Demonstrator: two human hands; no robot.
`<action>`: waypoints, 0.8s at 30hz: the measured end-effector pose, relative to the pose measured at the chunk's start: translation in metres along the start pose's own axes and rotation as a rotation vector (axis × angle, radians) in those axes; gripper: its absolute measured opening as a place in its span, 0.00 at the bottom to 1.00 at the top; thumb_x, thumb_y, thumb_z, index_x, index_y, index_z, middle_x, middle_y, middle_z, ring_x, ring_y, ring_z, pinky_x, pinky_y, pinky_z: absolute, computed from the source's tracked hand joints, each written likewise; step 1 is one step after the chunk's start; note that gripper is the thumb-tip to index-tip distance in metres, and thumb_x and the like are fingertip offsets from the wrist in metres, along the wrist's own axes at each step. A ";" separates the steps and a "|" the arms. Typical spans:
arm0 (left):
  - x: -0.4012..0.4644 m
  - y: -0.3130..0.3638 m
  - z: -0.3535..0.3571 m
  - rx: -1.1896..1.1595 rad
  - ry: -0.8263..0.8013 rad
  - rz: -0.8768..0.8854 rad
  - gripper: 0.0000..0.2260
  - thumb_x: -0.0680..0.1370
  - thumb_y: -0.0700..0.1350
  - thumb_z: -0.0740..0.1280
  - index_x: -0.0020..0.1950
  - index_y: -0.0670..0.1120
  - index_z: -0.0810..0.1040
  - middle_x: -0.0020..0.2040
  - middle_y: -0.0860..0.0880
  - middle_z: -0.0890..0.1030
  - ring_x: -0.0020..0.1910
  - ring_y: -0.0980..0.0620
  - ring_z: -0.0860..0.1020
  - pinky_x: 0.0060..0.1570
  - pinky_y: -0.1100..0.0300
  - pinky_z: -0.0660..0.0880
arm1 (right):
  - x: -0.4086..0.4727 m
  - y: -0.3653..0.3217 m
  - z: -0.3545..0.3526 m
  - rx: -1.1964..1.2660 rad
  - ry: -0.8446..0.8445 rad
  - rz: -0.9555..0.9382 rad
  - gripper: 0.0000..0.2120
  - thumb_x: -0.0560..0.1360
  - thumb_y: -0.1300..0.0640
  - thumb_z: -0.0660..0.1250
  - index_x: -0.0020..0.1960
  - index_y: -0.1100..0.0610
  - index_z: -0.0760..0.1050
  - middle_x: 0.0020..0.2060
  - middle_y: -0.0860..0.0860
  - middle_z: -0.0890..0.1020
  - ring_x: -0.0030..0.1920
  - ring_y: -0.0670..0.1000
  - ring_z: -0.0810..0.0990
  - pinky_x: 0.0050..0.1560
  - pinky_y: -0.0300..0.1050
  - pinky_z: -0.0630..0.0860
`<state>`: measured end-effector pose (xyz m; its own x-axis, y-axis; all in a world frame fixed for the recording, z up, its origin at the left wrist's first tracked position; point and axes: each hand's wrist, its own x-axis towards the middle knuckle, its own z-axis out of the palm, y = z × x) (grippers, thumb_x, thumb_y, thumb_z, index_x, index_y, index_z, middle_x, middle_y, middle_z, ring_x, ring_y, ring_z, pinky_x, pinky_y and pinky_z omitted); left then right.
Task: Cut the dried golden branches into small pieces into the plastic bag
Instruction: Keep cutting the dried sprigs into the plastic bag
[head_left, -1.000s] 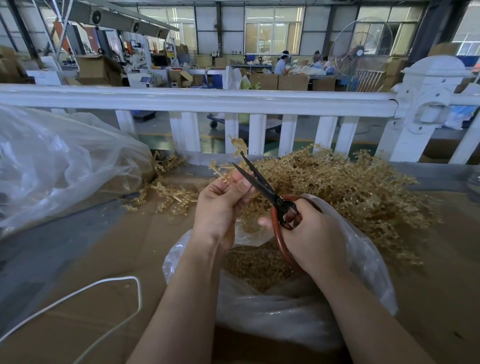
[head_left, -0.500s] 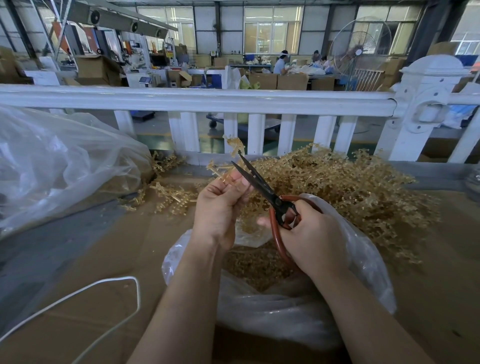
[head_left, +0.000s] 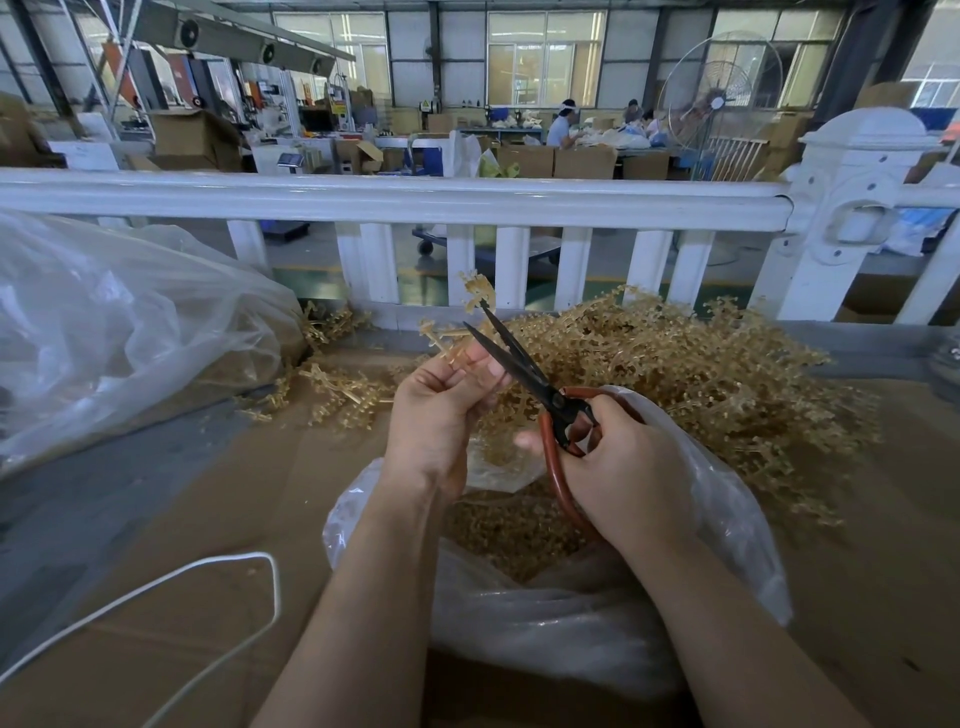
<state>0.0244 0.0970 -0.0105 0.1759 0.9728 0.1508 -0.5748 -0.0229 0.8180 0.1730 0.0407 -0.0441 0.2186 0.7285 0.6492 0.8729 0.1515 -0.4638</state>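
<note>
Scissors (head_left: 524, 371) blades still parted, hands unmoved, sprig (head_left: 470, 317) uncut

Your scissors (head_left: 524, 371) are closing a little: the gap between the blade tips is narrowing around the golden sprig (head_left: 475, 296) that your left hand (head_left: 441, 410) is pinching, while your right hand (head_left: 618, 467) is squeezing the handles.

Two plastic bags (head_left: 597, 613) (head_left: 114, 322), one scissors (head_left: 524, 374), two hands (head_left: 441, 410) (head_left: 623, 467), one white cord (head_left: 171, 618), one branch pile (head_left: 701, 374).
</note>
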 end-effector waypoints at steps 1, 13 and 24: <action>0.000 0.000 0.000 0.002 -0.004 -0.003 0.09 0.67 0.37 0.72 0.47 0.42 0.83 0.40 0.48 0.85 0.36 0.57 0.81 0.38 0.67 0.76 | 0.000 0.000 0.000 -0.002 0.006 -0.002 0.27 0.66 0.25 0.62 0.37 0.51 0.70 0.26 0.37 0.68 0.26 0.35 0.65 0.27 0.30 0.60; -0.002 0.001 0.002 -0.049 -0.004 -0.008 0.09 0.68 0.35 0.71 0.47 0.40 0.82 0.39 0.48 0.85 0.36 0.57 0.82 0.37 0.68 0.77 | -0.001 0.001 0.000 -0.018 -0.012 -0.013 0.29 0.67 0.27 0.66 0.34 0.56 0.72 0.25 0.43 0.74 0.25 0.41 0.70 0.26 0.39 0.69; -0.001 0.001 0.001 -0.038 -0.005 -0.009 0.07 0.72 0.31 0.69 0.47 0.40 0.83 0.41 0.47 0.85 0.36 0.56 0.82 0.37 0.68 0.77 | -0.001 0.000 -0.002 -0.017 0.005 -0.029 0.29 0.67 0.28 0.65 0.34 0.56 0.72 0.24 0.43 0.72 0.24 0.43 0.70 0.25 0.41 0.69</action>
<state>0.0241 0.0954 -0.0094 0.1846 0.9718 0.1466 -0.6030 -0.0058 0.7977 0.1737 0.0385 -0.0432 0.1954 0.7204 0.6654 0.8862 0.1609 -0.4344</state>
